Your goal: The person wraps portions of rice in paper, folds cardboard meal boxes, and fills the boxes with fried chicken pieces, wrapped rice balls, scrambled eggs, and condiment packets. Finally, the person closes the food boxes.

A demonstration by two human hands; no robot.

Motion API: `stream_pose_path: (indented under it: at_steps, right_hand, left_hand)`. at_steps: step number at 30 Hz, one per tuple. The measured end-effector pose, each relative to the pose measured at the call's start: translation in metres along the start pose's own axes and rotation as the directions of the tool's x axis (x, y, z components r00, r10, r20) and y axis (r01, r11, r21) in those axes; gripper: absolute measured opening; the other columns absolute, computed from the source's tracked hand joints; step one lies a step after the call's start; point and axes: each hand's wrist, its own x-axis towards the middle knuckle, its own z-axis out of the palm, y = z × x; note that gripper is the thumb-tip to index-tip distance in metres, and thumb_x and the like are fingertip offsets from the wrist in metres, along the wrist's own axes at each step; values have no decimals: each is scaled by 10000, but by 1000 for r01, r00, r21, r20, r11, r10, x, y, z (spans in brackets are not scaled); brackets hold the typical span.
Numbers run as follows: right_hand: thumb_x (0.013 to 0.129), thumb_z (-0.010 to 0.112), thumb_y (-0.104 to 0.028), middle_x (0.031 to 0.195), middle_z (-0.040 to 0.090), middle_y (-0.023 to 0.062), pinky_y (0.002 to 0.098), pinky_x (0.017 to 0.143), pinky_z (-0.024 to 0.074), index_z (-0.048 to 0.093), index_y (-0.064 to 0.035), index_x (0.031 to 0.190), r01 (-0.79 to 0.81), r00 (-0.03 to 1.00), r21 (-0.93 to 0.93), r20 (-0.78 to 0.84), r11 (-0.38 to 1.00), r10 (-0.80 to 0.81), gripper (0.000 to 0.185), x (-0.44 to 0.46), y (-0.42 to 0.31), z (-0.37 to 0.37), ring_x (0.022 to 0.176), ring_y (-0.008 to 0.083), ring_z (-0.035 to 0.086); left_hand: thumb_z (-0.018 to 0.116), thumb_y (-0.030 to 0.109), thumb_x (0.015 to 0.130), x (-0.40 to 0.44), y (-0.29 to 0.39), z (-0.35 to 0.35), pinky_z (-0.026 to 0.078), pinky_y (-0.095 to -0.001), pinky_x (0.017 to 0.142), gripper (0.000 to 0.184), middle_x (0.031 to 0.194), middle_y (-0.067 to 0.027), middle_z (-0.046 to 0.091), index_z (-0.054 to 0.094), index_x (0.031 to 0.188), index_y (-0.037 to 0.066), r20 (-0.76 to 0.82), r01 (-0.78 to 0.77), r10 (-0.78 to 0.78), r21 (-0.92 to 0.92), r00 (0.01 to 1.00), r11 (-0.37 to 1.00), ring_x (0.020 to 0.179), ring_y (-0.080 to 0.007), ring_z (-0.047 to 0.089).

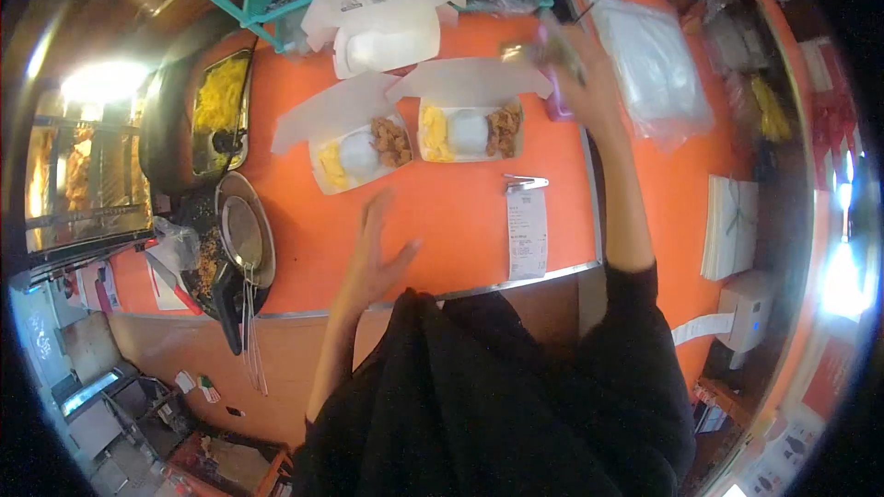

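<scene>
My left hand is held above the orange counter with its fingers apart, holding nothing. In front of it are two open takeaway boxes side by side: the left box and the right box. Each holds white rice, yellow egg-like pieces and browned fried chunks. My right hand reaches to the back right, beside a purple item. Motion blurs its fingers, so I cannot make out whether it grips anything. A third open white box stands behind the two, its inside pale.
A long receipt lies under a silver clip at the front edge. To the left are a tray of yellow food, a strainer and a whisk. Plastic bags lie right; a teal rack stands behind.
</scene>
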Motion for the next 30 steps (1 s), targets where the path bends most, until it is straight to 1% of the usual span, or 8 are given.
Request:
stream_pose_path:
  at_steps: [7,9,14,17,19,22,26,30]
  right_hand:
    - [844,595,-160,1172,555,167,414,938,423,542,-46,1220,-68,920,231,390,971,-28,396,-85,-62,67,1092,322,537]
    - [859,584,-208,1140,542,166,414,917,433,502,-61,1269,-578,748,337,582,743,318,443,-86,-61,75,1024,353,547]
    - [824,603,-294,1144,511,148,451,935,394,467,-104,1308,-177,943,-175,250,968,218,538,-84,-5,100,1044,341,498]
    - [789,633,-321,1160,494,138,473,958,358,485,-115,1281,64,979,-464,201,884,35,554,-90,11,122,1095,324,458]
    - [770,649,-322,1166,484,134,482,971,340,504,-115,1256,72,977,-492,211,868,39,548,-92,9,128,1122,319,438]
    - [751,659,-287,1130,497,127,456,892,383,509,-146,1257,-18,1000,-534,-4,845,18,546,-104,6,130,1103,323,455]
    - [728,652,-190,1133,503,112,467,914,380,584,-119,1097,-75,992,-443,55,894,111,382,-110,4,132,1077,318,467]
    - [699,666,-129,1040,574,105,459,876,408,638,-99,933,-36,999,-506,-27,862,26,238,-110,19,148,1002,325,529]
  left_hand:
    - [635,89,858,48,-23,28,502,-341,811,382,1102,-90,604,507,1211,20,90,81,-47,-421,995,904,1020,-193,587]
    - [612,71,871,43,-31,25,507,-297,754,322,1006,-70,628,528,1177,16,31,108,-106,-446,994,888,923,-159,607]
    - [578,57,893,68,-75,-9,491,-235,635,283,898,-72,649,516,1167,19,-332,29,-216,-486,918,873,765,-99,609]
    - [597,58,863,95,-112,-32,476,-310,698,346,978,-132,602,475,1184,14,-357,90,-202,-306,912,948,840,-185,584]
    - [643,84,800,106,-126,-34,426,-398,805,449,1050,-191,516,448,1198,17,-489,-41,385,577,783,816,957,-304,506]
    - [674,139,741,73,-78,-19,362,-462,895,518,1100,-226,434,455,1192,11,-597,172,283,590,751,789,1035,-390,423]
    - [694,189,701,0,-82,15,395,-498,873,576,1123,-199,456,472,1216,58,152,-164,110,404,982,900,1038,-406,453]
    - [684,123,705,-55,-121,50,444,-472,812,455,1083,-176,495,546,1137,83,28,-107,108,505,994,856,1015,-378,491]
